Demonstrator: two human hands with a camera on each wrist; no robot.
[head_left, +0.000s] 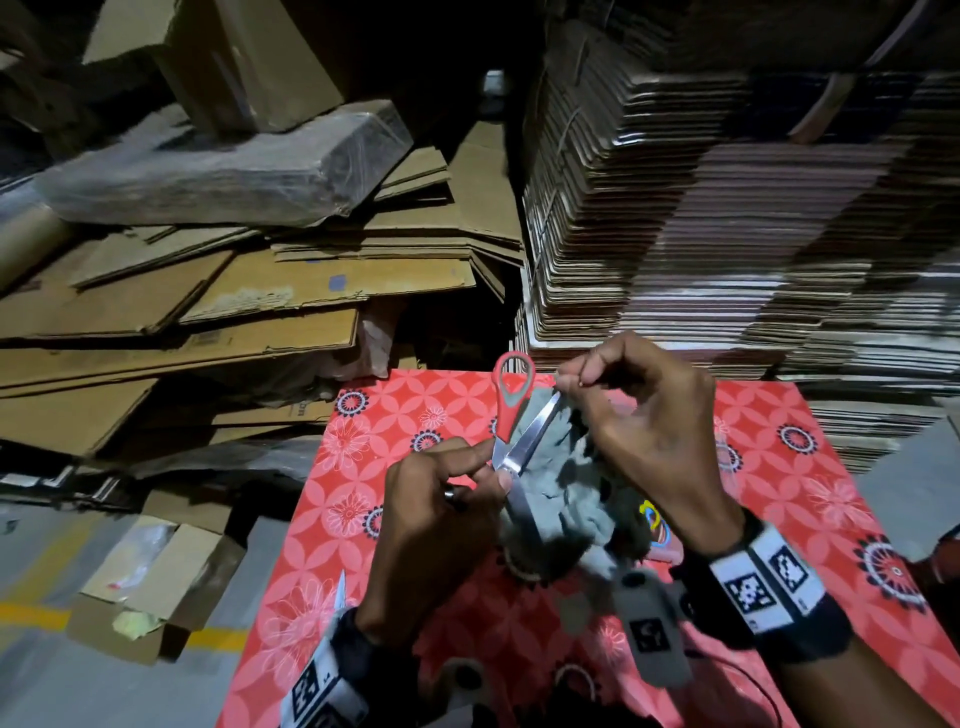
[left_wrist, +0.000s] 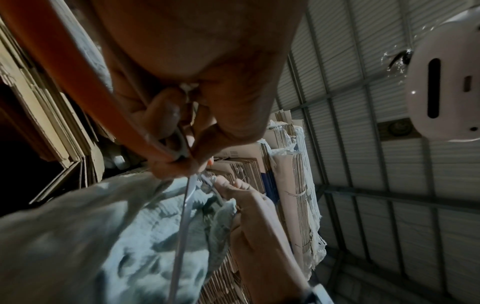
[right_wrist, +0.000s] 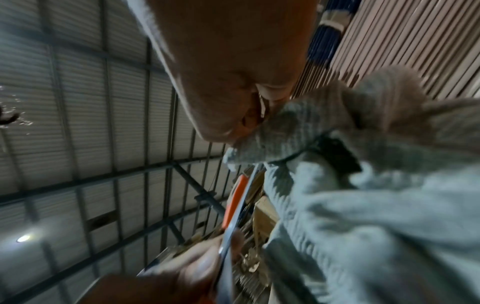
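Observation:
Red-handled scissors (head_left: 511, 415) are gripped by my left hand (head_left: 485, 470) above a red patterned table. One handle loop points up and away, and the blades stand apart. The upper blade reaches to the fingers of my right hand (head_left: 569, 379), which pinches the top edge of a crumpled grey cloth (head_left: 566, 478). In the left wrist view, a blade of the scissors (left_wrist: 185, 205) crosses the grey cloth (left_wrist: 124, 236) beside my right hand (left_wrist: 249, 199). The right wrist view shows the pinched grey cloth (right_wrist: 363, 205) and the scissors (right_wrist: 233, 216).
The table (head_left: 395, 519) carries a red flowered cover. Tall stacks of flattened cartons (head_left: 727, 234) stand behind on the right. Loose cardboard sheets (head_left: 208, 312) and a plastic-wrapped bundle (head_left: 223, 166) are piled on the left. An open box (head_left: 156, 582) lies on the floor.

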